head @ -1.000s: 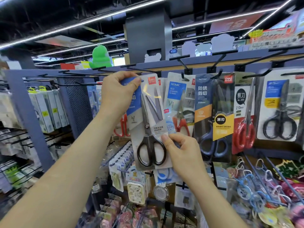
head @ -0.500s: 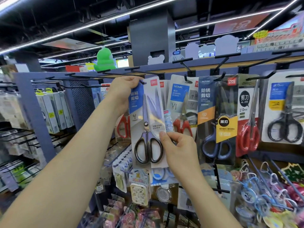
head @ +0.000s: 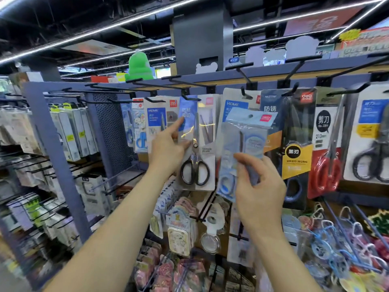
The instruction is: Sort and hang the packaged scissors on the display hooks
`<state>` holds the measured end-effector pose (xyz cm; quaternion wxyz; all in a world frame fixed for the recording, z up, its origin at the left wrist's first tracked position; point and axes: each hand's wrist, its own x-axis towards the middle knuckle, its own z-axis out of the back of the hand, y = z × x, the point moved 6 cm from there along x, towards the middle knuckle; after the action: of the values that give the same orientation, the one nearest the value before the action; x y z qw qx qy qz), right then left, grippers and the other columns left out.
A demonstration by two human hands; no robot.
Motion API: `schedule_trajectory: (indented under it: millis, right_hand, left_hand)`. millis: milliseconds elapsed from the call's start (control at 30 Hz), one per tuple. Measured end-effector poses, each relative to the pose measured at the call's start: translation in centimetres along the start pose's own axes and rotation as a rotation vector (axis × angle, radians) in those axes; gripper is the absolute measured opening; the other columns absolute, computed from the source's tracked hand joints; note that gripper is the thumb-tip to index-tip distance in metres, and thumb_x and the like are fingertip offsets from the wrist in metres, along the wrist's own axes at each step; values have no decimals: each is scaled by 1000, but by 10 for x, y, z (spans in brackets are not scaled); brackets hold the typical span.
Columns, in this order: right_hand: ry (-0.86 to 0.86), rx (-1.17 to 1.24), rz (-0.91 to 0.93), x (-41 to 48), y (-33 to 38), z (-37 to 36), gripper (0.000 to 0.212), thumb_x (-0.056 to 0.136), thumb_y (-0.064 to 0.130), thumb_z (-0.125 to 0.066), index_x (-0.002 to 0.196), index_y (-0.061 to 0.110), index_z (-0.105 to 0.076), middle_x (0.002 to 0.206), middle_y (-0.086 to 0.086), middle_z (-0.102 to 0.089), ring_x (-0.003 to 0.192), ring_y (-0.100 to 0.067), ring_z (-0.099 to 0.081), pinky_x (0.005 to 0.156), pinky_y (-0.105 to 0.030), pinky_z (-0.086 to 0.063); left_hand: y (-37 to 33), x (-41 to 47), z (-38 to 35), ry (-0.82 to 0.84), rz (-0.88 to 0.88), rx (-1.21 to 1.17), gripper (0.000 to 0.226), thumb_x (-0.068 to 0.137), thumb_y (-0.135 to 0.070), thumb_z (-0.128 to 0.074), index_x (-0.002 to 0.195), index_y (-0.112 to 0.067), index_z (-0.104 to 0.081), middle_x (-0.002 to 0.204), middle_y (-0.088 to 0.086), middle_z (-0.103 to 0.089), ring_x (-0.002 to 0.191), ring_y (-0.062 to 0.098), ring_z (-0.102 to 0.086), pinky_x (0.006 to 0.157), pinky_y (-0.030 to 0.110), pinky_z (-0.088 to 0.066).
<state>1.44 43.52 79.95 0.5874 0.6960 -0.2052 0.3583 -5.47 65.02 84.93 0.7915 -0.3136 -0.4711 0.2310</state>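
A pack of black-handled scissors (head: 195, 157) hangs on a black hook (head: 190, 98) of the top display rail. My left hand (head: 170, 148) rests against that pack's left side with the index finger pointing up, holding nothing. My right hand (head: 259, 186) grips the lower part of a light-blue pack of small blue scissors (head: 242, 144), held up in front of the hanging "HOME" pack (head: 233, 102). Its hang hole sits below and to the right of the nearest hook (head: 244, 92).
More scissor packs hang to the right: a dark blue-handled pack (head: 294, 148), red-handled scissors (head: 328, 157), black scissors (head: 370, 148). Bare hooks (head: 294, 66) jut out above. Keychains (head: 345, 245) and small goods crowd the lower hooks. Boxed items (head: 71, 135) hang on the left.
The black-handled pack went onto its hook and my left hand let go of its top, dropping to its side. My right hand left that pack and now holds up a light-blue pack.
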Motion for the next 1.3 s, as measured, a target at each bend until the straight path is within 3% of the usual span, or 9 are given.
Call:
schedule_trajectory:
  millis: [133,233,400,500,633,800,1000,1167,1300]
  right_hand:
    - [115,238,-144,6,-3,8,52,93,-6,-60,121,37,-56,124,12,-65,119,0,-59,101,-24,-49]
    - [200,449,-328,4,-13,7,69,95,-6,-58,136,45,-36,115,3,-74,108,-13,-69,89,-36,-58]
    - [343,552,-481,-1,-20,-4,34,95,-3,-55,120,18,-63,103,-1,-78,100,-22,-73,81,-43,-57]
    - [455,535,-485,-8,-17,-20,29,95,-3,-55,107,20,-66,99,-2,-78,95,-21,-74,81,-41,-58]
    - [605,520,-473,-23,-8,-48,29,97,-3,-54,110,20,-66,95,-6,-78,89,-23,-75,78,-36,-60]
    - [703,444,-399,-36,5,-86,27,99,4,-55,111,26,-65,97,0,-78,88,-17,-75,72,-26,-58]
    - [883,223,-318,-62,10,-158,42,90,21,-72,123,41,-56,112,23,-70,100,4,-67,83,-20,-56]
    - [703,140,-291,-67,13,-224,22,95,20,-65,111,36,-62,102,24,-71,91,9,-65,71,-9,-50]
    - [538,134,-275,-56,20,-265,14,98,23,-61,104,36,-63,101,17,-72,94,2,-66,84,-28,-56]
  left_hand:
    - [4,10,-21,-38,-31,120,67,89,-10,-68,146,-34,-43,133,9,-62,116,30,-59,100,42,-48]
    - [-1,12,-19,-79,-99,290,65,91,-10,-64,148,-30,-40,134,8,-59,119,28,-56,99,37,-45]
    - [-19,-1,-3,-41,-229,638,43,95,-24,-58,138,-24,-52,123,10,-63,110,32,-58,86,40,-46]
    - [-23,-21,19,-55,-79,190,25,101,-29,-50,112,-19,-71,103,8,-72,86,18,-67,70,32,-54]
    - [-20,-52,26,225,315,-645,42,95,-46,-49,98,-12,-73,88,7,-76,72,17,-70,55,27,-55]
    - [6,-46,66,132,204,-554,34,63,-24,-77,91,-5,-71,78,7,-73,67,22,-67,62,32,-56]
    - [56,-6,114,3,116,-572,6,83,-15,-70,86,-10,-68,73,-2,-71,65,11,-65,64,28,-55]
    - [90,48,156,-53,1,-422,12,90,-14,-69,79,-19,-68,72,-6,-71,66,8,-63,62,27,-55]
    - [99,91,175,-129,-108,-335,10,82,-29,-76,75,-30,-69,85,3,-72,76,16,-65,67,35,-54]
